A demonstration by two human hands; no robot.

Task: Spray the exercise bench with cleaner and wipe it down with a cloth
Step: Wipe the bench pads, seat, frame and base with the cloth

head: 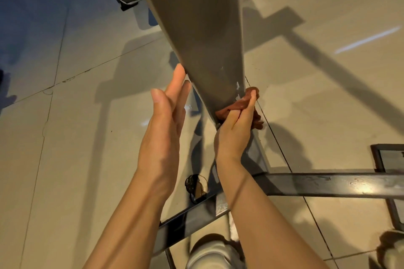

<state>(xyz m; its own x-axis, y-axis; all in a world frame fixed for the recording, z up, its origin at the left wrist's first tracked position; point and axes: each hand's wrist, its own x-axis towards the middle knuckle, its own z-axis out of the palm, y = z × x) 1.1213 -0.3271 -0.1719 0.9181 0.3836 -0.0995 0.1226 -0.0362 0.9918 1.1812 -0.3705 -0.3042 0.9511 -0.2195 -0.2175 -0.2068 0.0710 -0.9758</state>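
The wiping seems well under way: the right hand (235, 131) has its grip closed around a reddish cloth (238, 105) pressed on the near end of the exercise bench (196, 28), the left hand (166, 120) open beside its edge, no cleaner bottle visible.

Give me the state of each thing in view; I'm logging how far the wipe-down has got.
left hand: open, fingers straight, tips at the bench's left edge
right hand: grips the cloth
cloth: bunched, pressed against the bench's near end
bench: grey pad, small pale marks near the cloth
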